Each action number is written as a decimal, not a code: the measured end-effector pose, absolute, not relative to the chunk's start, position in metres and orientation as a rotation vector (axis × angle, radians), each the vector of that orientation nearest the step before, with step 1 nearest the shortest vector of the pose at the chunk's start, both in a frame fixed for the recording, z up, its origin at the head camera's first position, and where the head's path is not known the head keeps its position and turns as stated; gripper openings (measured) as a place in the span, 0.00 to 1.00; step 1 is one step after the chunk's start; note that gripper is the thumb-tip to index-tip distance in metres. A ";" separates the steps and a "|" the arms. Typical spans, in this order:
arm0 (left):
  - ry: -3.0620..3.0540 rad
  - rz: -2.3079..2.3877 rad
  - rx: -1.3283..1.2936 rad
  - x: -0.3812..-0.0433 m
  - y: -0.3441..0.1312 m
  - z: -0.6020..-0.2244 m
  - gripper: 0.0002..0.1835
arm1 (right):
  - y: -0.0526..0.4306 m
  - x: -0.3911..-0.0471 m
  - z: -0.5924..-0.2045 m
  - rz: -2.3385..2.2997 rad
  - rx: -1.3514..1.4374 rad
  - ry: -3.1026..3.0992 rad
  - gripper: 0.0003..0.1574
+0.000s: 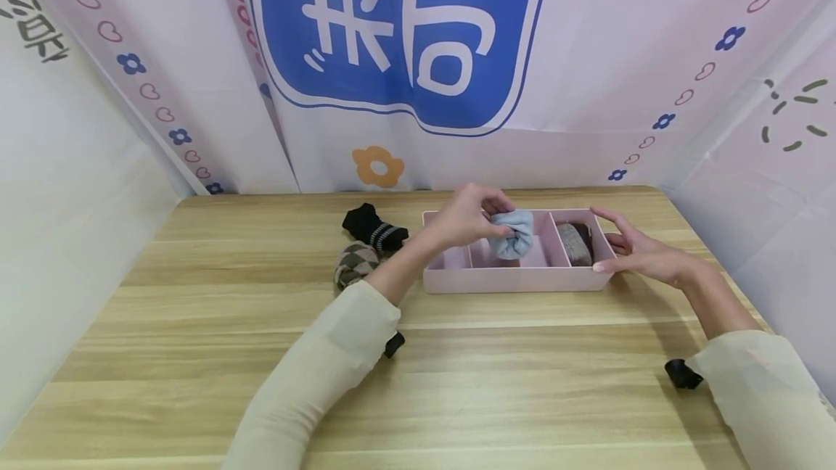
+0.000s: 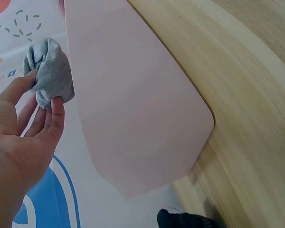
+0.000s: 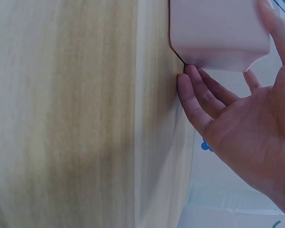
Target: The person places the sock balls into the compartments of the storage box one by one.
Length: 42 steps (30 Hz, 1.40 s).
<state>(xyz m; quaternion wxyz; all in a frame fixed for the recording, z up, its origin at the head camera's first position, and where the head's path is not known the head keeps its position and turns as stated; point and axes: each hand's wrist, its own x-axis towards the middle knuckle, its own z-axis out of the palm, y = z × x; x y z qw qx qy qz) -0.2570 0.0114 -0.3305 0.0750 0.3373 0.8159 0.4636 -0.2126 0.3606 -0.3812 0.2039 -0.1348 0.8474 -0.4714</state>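
My left hand (image 1: 466,216) pinches a light blue rolled sock (image 1: 513,235) between thumb and fingers, over the middle compartment of a pink divided box (image 1: 509,281). In the left wrist view, the sock (image 2: 52,71) appears bunched and soft, beside the box's pink wall (image 2: 133,104). My right hand (image 1: 643,256) holds the box's right end, thumb at the near corner and a finger at the far one. Other fingers (image 3: 194,104) touch the end wall low by the table. In the right compartment lie a grey rolled sock (image 1: 575,244) and something dark brown.
Left of the box lie a black sock with pale stripes (image 1: 374,228) and a checkered brown rolled sock (image 1: 355,265), partly behind my left forearm. Small black pieces show near each sleeve, one by the right sleeve (image 1: 683,374). A printed cloth (image 1: 575,122) hangs behind the wooden table (image 1: 490,383).
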 end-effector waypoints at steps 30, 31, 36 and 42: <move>2.588 1.287 0.986 -0.259 0.072 -0.343 0.14 | 0.361 -0.213 -0.382 -1.348 -0.385 2.335 0.67; 2.591 1.269 0.986 -0.260 0.073 -0.344 0.14 | 0.361 -0.213 -0.382 -1.350 -0.384 2.334 0.67; 2.616 1.156 1.007 -0.260 0.076 -0.349 0.13 | 0.361 -0.213 -0.383 -1.354 -0.375 2.333 0.67; 2.649 1.013 1.039 -0.259 0.078 -0.355 0.11 | 0.361 -0.213 -0.383 -1.351 -0.364 2.340 0.67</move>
